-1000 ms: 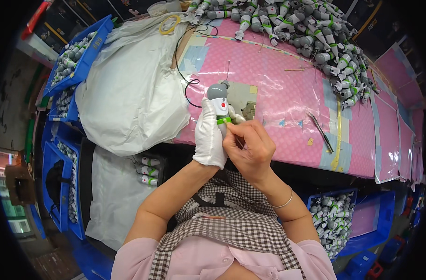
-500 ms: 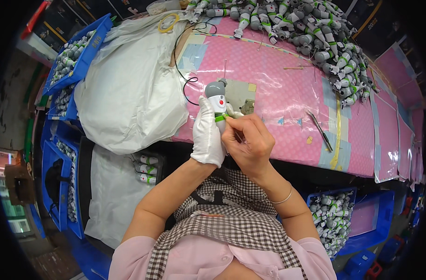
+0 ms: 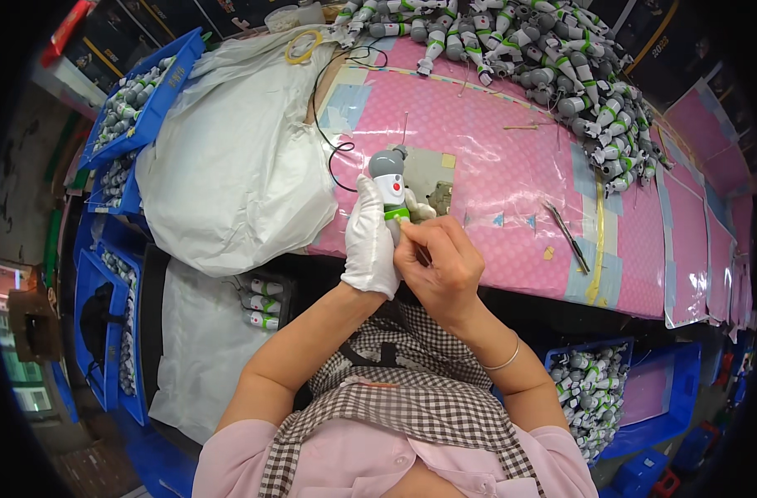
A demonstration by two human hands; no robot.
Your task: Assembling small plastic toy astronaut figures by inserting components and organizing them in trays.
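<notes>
A small device with a round grey head, white body, red button and green band (image 3: 388, 187) stands nearly upright before me, in the grip of my left hand (image 3: 368, 241), which wears a white glove. My bare right hand (image 3: 441, 264) has thumb and forefinger pinched together against the device, just below the green band. Whatever those fingertips hold, if anything, is too small and covered to make out. The lower end of the device is hidden behind my hands. Beyond it, a grey square pad (image 3: 429, 166) lies on the pink table covering (image 3: 478, 124).
Many similar devices lie in a heap (image 3: 552, 58) at the far right. Blue bins of them (image 3: 150, 124) stand at the left, another bin (image 3: 590, 390) at the lower right. White sheeting (image 3: 237, 158), a black cord (image 3: 316, 100), tweezers (image 3: 567, 236) and a tape roll (image 3: 303, 47) lie about.
My right fingertips have slid from the green band to just below it. The device and my left hand have barely shifted.
</notes>
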